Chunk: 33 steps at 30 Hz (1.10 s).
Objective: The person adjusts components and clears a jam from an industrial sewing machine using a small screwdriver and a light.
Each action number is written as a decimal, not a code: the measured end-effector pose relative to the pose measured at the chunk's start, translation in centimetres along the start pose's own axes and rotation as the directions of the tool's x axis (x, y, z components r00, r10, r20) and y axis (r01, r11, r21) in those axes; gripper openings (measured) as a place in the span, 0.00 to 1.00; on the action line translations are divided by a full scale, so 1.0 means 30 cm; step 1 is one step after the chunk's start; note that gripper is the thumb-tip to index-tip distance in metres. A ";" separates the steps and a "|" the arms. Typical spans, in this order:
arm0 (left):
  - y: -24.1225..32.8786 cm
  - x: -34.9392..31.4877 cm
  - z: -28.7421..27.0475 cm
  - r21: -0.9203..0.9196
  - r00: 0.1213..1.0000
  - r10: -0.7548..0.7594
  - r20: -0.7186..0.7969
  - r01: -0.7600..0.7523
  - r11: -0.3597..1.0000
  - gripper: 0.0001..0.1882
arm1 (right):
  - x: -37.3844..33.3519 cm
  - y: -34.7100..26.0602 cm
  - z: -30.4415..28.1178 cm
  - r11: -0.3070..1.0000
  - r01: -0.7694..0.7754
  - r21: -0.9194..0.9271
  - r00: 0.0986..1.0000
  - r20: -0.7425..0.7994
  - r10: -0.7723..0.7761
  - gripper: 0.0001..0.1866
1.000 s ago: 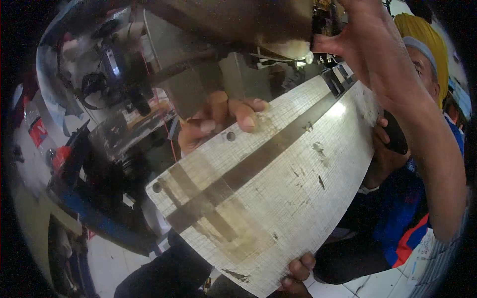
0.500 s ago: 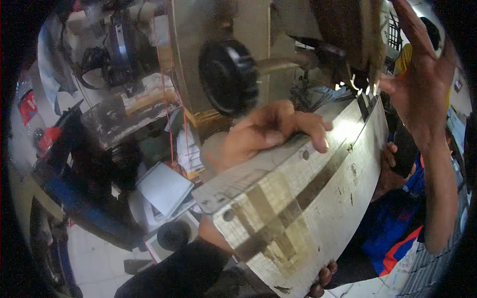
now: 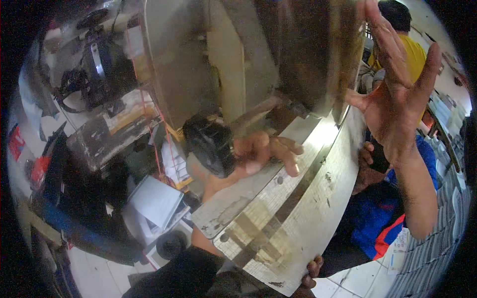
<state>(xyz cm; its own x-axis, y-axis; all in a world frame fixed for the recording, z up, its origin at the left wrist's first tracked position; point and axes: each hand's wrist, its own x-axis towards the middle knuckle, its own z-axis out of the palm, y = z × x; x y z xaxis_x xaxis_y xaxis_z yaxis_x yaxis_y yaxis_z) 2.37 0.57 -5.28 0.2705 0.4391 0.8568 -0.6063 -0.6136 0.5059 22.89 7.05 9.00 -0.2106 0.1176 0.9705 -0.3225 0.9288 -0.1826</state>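
Board (image 3: 308, 218) now shows lower — left hand (image 3: 266, 153) half curled, right hand (image 3: 393, 107) splayed, hold unclear.

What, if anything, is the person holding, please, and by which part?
The spread right hand grips nothing visible. The left hand curls by the pale board; whether it grips the edge cannot be told.
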 end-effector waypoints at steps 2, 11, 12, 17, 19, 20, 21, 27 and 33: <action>0.022 -0.011 -0.008 0.024 1.000 -0.001 0.001 0.001 1.000 0.07 | -0.111 -0.024 0.064 0.997 -0.080 -0.010 0.982 -0.170 0.077 0.28; 0.053 0.040 0.003 0.105 0.998 -0.054 -0.019 0.055 0.993 0.08 | -0.901 -0.238 0.285 0.956 -0.189 -0.226 0.896 -0.439 0.073 0.20; 0.073 0.039 0.024 0.125 0.992 -0.096 -0.077 0.105 0.987 0.08 | -0.970 -0.252 0.316 0.953 -0.192 -0.232 0.883 -0.465 0.065 0.19; -0.015 0.059 0.021 0.115 0.996 0.072 -0.055 -0.066 0.991 0.10 | -1.220 -0.257 0.381 0.910 -0.182 -0.372 0.802 -0.591 -0.082 0.15; -0.006 0.053 0.031 0.042 0.994 0.061 -0.088 -0.058 0.997 0.10 | -1.258 -0.233 0.411 0.885 -0.148 -0.442 0.742 -0.640 -0.196 0.13; 0.004 0.038 0.042 0.031 0.993 0.062 -0.103 -0.059 0.998 0.10 | -1.273 -0.220 0.441 0.872 -0.132 -0.472 0.698 -0.669 -0.256 0.13; 0.014 0.022 0.056 0.022 0.991 0.067 -0.117 -0.065 0.998 0.10 | -1.283 -0.209 0.467 0.856 -0.130 -0.500 0.652 -0.694 -0.306 0.12; -0.011 0.019 0.088 -0.001 0.966 0.101 -0.238 -0.104 0.995 0.09 | -1.364 -0.228 0.466 0.886 -0.135 -0.444 0.679 -0.692 -0.243 0.11; 0.015 0.016 0.069 0.046 0.980 0.097 -0.172 -0.090 0.995 0.09 | -1.419 -0.279 0.380 0.927 -0.182 -0.329 0.870 -0.492 -0.004 0.14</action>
<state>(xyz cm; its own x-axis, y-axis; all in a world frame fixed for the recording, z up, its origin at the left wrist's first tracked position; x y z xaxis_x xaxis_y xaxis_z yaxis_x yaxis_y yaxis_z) 3.77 -0.85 -4.43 0.0776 0.4842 0.8715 -0.5936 -0.6799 0.4306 24.04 -9.75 -32.59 0.2725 0.2717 0.9230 0.0435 0.9549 -0.2939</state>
